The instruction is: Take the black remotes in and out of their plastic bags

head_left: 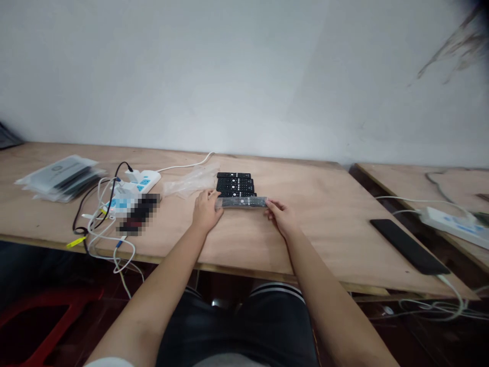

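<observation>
Between my two hands is a black remote control (248,202) in a clear plastic sleeve, lying crosswise above the wooden table. My right hand (281,215) is closed on its right end, thumb on top. My left hand (206,208) grips the left end of the sleeve, fingers pointing away from me. Just behind it, several bare black remote controls (235,184) lie side by side in a row, buttons up. Left of them, loose clear plastic sleeves (191,181) lie flat near my left fingertips.
A white power strip (148,178) with tangled cables stands at the left. Farther left lies a stack of flat plastic-wrapped packets (61,176). A black phone (408,245) on a white cable rests at the right edge. Another power strip (454,227) is beyond the table gap.
</observation>
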`<state>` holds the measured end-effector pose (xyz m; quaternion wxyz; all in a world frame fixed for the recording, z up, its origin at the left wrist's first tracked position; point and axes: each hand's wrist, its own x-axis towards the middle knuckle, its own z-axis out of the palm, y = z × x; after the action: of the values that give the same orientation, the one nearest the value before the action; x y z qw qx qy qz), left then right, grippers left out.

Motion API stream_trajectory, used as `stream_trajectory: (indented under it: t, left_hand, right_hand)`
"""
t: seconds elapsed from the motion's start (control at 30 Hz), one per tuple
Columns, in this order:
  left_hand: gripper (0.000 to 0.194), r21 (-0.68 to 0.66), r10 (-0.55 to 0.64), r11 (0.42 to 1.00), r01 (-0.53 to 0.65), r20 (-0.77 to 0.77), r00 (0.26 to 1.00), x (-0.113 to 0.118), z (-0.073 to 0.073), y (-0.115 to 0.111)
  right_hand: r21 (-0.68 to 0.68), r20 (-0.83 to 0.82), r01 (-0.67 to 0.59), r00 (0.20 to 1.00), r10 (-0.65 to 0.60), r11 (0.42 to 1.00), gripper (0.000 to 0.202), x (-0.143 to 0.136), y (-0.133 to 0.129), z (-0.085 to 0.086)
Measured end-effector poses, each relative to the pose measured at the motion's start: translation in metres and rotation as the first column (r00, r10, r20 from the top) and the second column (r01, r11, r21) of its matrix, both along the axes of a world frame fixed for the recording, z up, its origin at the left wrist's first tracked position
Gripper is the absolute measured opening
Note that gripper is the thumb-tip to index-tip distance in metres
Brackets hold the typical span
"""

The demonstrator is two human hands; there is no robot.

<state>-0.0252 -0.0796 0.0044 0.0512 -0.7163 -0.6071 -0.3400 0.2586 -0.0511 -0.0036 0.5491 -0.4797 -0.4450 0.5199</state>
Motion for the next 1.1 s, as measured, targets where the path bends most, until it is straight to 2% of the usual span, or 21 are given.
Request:
stream_trajectory:
  t: [0.13,0.3,0.5,0.57,0.73,0.83,0.9,0.97,1.1]
  left_hand:
    - [0.026,0.032,-0.091,0.995,0.092,-0.021,0.996,0.0000,-0.0041,0.0020]
    - [0.006,0.030,-0.016,0.999,0.016,0.001,1.000,-0.0033,-0.0036,0.0031]
    - [0.009,0.053,0.197,0.979,-0.199,0.050,0.979,-0.0026,0.0021,0.0005]
    - [0.015,0.051,0.228,0.972,-0.229,0.033,0.973,-0.0003,0.0031,-0.0014]
    - [0.035,0.052,0.096,0.994,-0.093,-0.061,0.993,0.0039,0.0037,-0.0047]
    - [0.021,0.033,0.033,0.999,-0.031,-0.075,0.997,0.0032,0.0032,-0.0038]
    - [0.007,0.013,0.033,0.999,-0.032,-0.057,0.998,0.0022,0.0026,-0.0025]
    - [0.003,-0.039,0.076,0.996,-0.076,0.006,0.997,0.0016,0.0023,-0.0015]
    - [0.019,-0.200,0.286,0.949,-0.244,0.224,0.932,-0.0002,0.0033,-0.0009]
  right_hand:
    - [-0.006,0.033,-0.026,0.999,0.026,1.000,0.056,-0.0003,-0.0029,0.0023]
    - [-0.008,0.045,-0.016,0.999,0.017,1.000,0.058,0.0007,0.0003,-0.0006]
    - [0.004,-0.009,0.028,1.000,-0.028,1.000,0.056,0.0015,0.0013,-0.0012]
    - [0.001,-0.006,0.026,1.000,-0.026,1.000,0.056,0.0012,0.0002,-0.0002]
    - [-0.007,0.018,0.007,1.000,-0.007,1.000,0.056,0.0012,-0.0015,0.0000]
    - [0.002,0.033,0.008,0.999,-0.009,1.000,0.056,0.0014,-0.0011,-0.0013]
    - [0.003,0.034,0.008,0.999,-0.008,1.000,0.057,0.0015,-0.0007,-0.0019]
    - [0.000,0.024,0.017,1.000,-0.017,1.000,0.059,0.0017,-0.0002,-0.0020]
    - [-0.013,-0.020,0.071,0.997,-0.071,0.997,0.063,0.0025,0.0010,-0.0018]
